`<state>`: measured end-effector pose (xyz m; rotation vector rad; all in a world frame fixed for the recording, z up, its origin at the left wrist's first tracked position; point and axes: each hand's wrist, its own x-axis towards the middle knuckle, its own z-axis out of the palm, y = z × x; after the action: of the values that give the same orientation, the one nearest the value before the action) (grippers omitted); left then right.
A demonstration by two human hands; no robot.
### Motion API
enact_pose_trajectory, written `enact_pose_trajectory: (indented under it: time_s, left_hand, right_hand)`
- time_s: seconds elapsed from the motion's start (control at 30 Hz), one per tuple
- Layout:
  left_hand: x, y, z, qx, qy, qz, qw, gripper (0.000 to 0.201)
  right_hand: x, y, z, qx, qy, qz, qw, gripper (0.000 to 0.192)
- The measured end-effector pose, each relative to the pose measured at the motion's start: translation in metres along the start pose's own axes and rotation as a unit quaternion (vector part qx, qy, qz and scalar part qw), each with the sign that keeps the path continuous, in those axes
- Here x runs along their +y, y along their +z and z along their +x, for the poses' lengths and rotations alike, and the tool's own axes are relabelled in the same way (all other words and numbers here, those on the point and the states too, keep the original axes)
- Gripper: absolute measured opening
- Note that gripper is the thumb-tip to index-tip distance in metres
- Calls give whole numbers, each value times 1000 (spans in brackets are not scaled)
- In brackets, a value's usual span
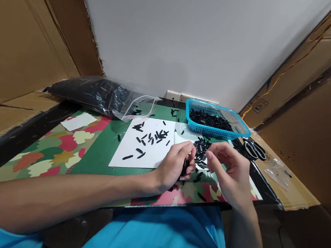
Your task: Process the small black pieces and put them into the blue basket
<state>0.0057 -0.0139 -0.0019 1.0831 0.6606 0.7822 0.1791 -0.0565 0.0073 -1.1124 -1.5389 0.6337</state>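
closest to me, below the fingers, is the person's blue clothing (159, 232), up against the edge of the desk (96, 162) with its green and patterned cover. a few loose black pieces lie just under the fingers there. the left hand (174, 164) has its fingers curled tight around a clutch of black pieces (184, 168). to its right the right hand (232, 173) has fingers loosely bent, thumb tip near the index tip; i can't tell whether anything sits between them. just past the fingers, between the two hands, is a heap of more black pieces (201, 152). left of the left fingers, a white sheet (154, 159) carries scattered ones. right of the right fingers are the scissors (254, 151) and a small clear bag (278, 174). farther out, beyond the right fingers, a blue basket (210, 131) holds plenty of the same pieces. beyond the left fingers and well to their left, a big zip bag (100, 95) of dark stuff lies against cardboard (24, 40). behind everything rises a pale wall (184, 39).
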Motion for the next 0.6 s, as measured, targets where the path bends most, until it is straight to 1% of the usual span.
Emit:
enact_pose_trajectory:
  time_s: [0.1,0.17,0.23,0.4,0.6]
  left_hand:
    - [-1,0,-1,-25,24,15,999,37]
    - [-1,0,-1,-33,26,34,999,36]
    - [-1,0,-1,-34,25,50,998,37]
    - [-2,-2,0,-35,23,47,998,40]
    - [-3,-2,0,-37,27,44,998,38]
  right_hand:
    - [10,0,6,13,78,88,993,24]
    - [13,2,10,17,108,129,986,28]
    - [12,6,12,20,124,141,982,31]
    - [9,8,14,9,129,124,984,35]
    - [13,1,13,-24,117,129,984,25]
